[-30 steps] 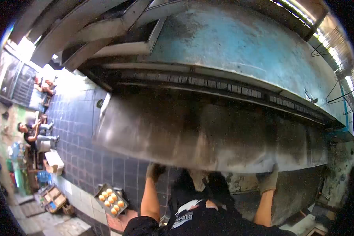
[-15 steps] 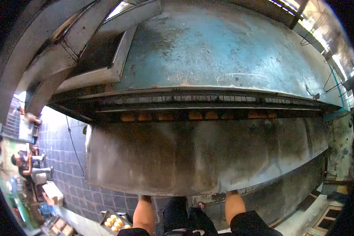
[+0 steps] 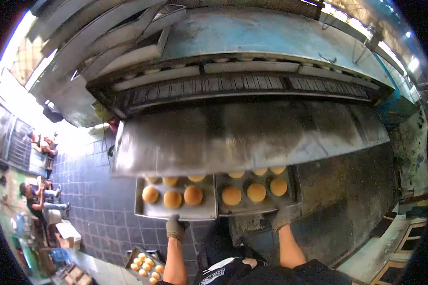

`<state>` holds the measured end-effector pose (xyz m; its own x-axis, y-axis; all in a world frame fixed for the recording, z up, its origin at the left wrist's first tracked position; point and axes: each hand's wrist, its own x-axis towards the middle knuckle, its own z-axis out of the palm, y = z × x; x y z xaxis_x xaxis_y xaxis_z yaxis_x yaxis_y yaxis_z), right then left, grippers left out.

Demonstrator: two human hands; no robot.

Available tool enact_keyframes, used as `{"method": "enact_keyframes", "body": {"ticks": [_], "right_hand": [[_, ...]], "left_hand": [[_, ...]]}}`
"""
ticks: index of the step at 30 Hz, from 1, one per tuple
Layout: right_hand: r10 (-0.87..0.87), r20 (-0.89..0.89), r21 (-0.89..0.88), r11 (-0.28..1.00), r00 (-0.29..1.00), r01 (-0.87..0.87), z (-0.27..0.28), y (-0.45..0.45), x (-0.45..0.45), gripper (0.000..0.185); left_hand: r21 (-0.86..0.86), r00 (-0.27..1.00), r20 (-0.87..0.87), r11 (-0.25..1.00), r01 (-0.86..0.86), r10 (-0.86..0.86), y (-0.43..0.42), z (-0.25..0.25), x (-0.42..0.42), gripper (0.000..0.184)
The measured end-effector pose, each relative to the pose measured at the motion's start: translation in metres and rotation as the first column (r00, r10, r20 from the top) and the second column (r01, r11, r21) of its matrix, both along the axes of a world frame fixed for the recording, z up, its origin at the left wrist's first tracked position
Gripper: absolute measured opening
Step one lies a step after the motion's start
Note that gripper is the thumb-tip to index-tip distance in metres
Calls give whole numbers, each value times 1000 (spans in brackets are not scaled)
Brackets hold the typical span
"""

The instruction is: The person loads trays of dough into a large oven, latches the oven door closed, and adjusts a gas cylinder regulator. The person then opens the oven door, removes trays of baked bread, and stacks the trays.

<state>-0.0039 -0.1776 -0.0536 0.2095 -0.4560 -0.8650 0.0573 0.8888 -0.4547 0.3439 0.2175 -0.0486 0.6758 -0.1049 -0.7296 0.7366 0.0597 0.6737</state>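
The left tray (image 3: 150,210) could tip or drop if the gloved left hand (image 3: 177,229), whose grip pinches its front rim, slips; the right tray (image 3: 252,209), close alongside, might catch its neighbour's edge if they move unevenly. The right hand (image 3: 279,219) blurs at that tray's front rim, so I cannot tell its grip. Both trays jut from under the metal flap (image 3: 242,142): left one pale and shiny, right one darker, each bearing round, golden-brown buns (image 3: 172,199).
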Motion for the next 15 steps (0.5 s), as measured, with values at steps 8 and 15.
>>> {"method": "enact_keyframes", "body": {"ticks": [8, 15], "right_hand": [[-154, 259, -77, 981, 954, 179, 63, 176, -216, 47], [-222, 319, -68, 964, 922, 255, 140, 205, -254, 41]], "left_hand": [[28, 1000, 13, 999, -28, 28, 167, 80, -222, 27], [223, 904, 377, 967, 124, -203, 200, 125, -266, 24]]}}
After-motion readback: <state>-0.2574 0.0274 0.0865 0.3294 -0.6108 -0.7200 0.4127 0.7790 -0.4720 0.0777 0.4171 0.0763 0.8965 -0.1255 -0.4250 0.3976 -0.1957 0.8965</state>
